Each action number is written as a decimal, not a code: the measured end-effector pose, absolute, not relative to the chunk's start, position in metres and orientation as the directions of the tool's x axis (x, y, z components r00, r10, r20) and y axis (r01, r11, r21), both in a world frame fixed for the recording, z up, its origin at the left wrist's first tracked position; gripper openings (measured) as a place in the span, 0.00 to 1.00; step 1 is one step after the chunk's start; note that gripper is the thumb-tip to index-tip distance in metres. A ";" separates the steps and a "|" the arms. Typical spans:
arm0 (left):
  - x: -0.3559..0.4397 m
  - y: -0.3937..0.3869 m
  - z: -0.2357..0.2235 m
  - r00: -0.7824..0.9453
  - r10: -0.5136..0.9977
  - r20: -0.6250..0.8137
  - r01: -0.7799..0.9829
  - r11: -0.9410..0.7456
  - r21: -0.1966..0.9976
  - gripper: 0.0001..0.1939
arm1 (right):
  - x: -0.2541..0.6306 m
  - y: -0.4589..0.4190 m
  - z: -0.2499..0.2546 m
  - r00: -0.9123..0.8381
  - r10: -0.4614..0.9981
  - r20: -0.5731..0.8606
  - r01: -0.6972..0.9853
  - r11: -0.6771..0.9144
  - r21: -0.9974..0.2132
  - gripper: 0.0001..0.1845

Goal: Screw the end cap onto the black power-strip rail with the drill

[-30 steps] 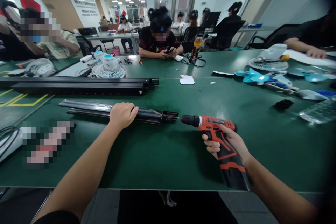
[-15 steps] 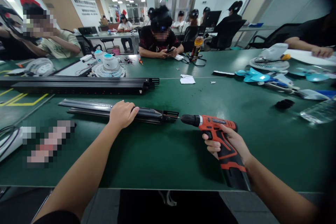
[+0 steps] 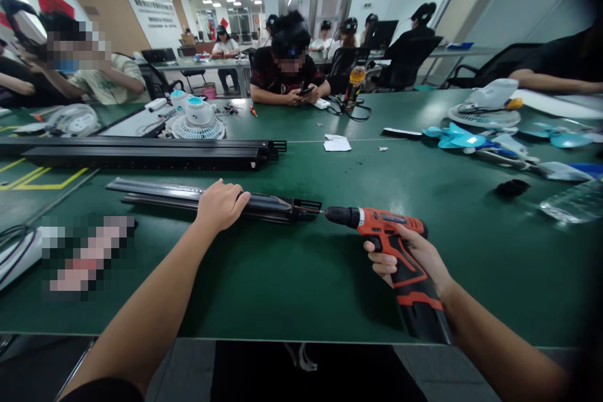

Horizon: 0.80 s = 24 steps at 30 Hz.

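My left hand (image 3: 221, 204) is wrapped over a long black bar-shaped housing (image 3: 268, 206) lying lengthwise on the green table, pressing it from above. The housing's right end has a slotted bracket (image 3: 308, 207). In my right hand (image 3: 421, 257) is an orange and black cordless drill (image 3: 389, 223), gripped by its handle with a finger at the trigger. Its chuck points left, and the thin bit meets the bracket end of the housing. Whether the bit sits in a screw is too small to tell.
Behind the housing lie more long black bars (image 3: 141, 156). White fan parts (image 3: 198, 119) stand further back, near a drink bottle (image 3: 354, 88). Blue fan blades (image 3: 455, 135) and a clear plastic container (image 3: 572, 203) lie at right. A person (image 3: 289, 66) leans on the far side, holding a phone.
Both my hands, the drill and the housing keep their places. At the far right, a person's hand has moved out of sight; at the far left, a person has shifted slightly.
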State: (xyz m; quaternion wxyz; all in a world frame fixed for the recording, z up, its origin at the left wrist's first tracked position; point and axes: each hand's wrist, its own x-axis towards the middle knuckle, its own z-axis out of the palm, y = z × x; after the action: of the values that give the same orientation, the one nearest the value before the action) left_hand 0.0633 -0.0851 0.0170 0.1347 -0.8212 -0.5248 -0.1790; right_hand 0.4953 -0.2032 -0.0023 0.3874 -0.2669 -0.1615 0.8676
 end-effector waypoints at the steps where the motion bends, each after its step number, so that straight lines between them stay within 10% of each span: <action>1: 0.063 -0.085 0.017 0.384 0.814 0.435 0.912 -0.408 -0.042 0.28 | 0.495 -0.203 -0.002 -0.546 0.767 -0.337 -0.593 -0.638 -0.491 0.20; 24: 0.066 -0.087 0.020 0.358 0.843 0.402 0.934 -0.325 -0.150 0.28 | 0.495 -0.204 -0.001 -0.538 0.763 -0.358 -0.591 -0.645 -0.485 0.18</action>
State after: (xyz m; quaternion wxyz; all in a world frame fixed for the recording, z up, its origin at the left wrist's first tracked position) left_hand 0.0663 -0.0873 0.0198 0.1800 -0.8042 -0.5522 -0.1265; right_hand 0.4947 -0.2037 -0.0009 0.3921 -0.2777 -0.1547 0.8633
